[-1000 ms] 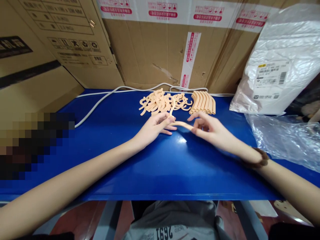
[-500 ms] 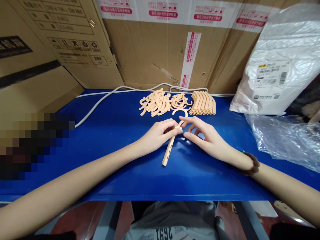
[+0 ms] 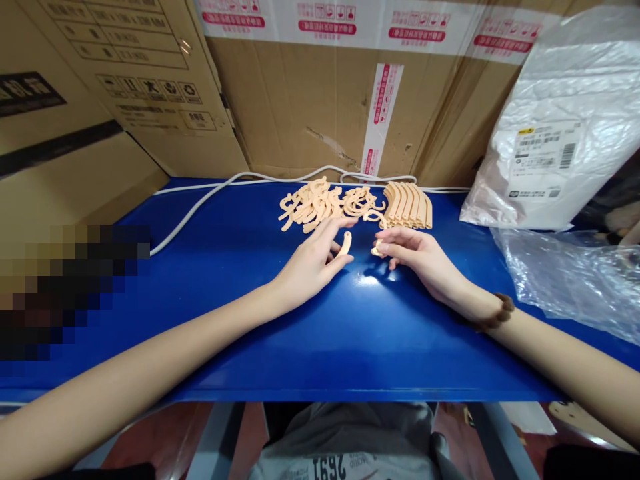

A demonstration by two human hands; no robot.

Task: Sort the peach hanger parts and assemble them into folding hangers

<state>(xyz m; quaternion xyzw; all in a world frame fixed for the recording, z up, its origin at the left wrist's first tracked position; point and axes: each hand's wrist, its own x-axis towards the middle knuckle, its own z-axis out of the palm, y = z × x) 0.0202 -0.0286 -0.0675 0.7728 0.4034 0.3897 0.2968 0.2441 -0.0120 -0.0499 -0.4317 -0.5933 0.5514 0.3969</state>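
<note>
Right hand (image 3: 420, 255) closed on 1 small beige hooked piece (image 3: 376, 251)

Strip (image 3: 345, 244): pale tan, curved, holed, in left hand (image 3: 320, 259), upper end towards 1 o'clock. Hook (image 3: 377, 250): matching colour, partly hidden, in right hand (image 3: 420, 255), at strip's 3 o'clock. From strip, jumbled heap (image 3: 313, 205) at 11, small heap (image 3: 359, 202) at 1, orderly stack (image 3: 407, 205) at 2.

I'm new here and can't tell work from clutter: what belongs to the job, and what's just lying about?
Probably the job:
curved piece in left hand
hooked piece in right hand
loose pieces
stacked pieces

Probably lying about:
cable
cardboard boxes
white parcel
clear plastic
</note>
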